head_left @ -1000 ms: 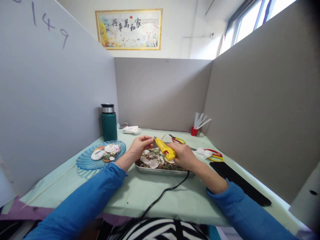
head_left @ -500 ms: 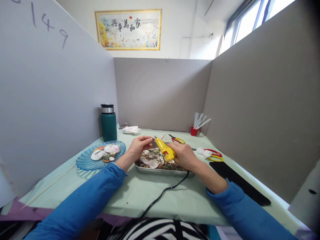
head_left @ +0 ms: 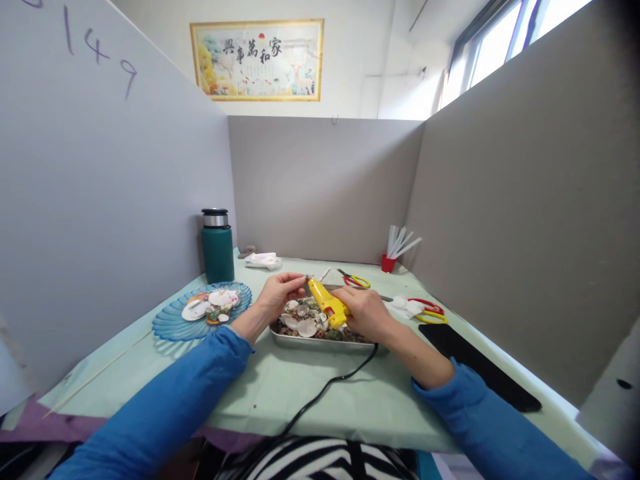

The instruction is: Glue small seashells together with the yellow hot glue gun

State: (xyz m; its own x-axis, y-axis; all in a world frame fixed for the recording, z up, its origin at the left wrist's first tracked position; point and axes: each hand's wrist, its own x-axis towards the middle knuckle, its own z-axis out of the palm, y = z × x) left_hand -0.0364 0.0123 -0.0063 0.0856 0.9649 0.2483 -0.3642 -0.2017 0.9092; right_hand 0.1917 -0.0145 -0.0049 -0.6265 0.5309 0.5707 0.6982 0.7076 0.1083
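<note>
My right hand (head_left: 367, 312) is wrapped round a yellow hot glue gun (head_left: 325, 301), whose nozzle points up and left. At the nozzle tip, my left hand (head_left: 281, 295) pinches something small between thumb and fingertips; it is too small to name, and I cannot tell whether the nozzle touches it. Below both hands stands a metal tray (head_left: 320, 344) heaped with shells (head_left: 307, 327) of several sizes. A black cord (head_left: 331, 381) runs from beneath the right hand towards the table's front edge.
On the left, a blue glass plate (head_left: 173, 320) bears several shells, with a green bottle (head_left: 218, 250) behind it. Scissors (head_left: 357, 279), more scissors (head_left: 433, 311) by a white tissue (head_left: 406, 307), a red cup (head_left: 389, 264) of glue sticks and a black phone-like slab (head_left: 480, 367) lie rightwards.
The glue gun has shifted slightly left, its nozzle now at my left fingertips. My left hand has barely moved.
</note>
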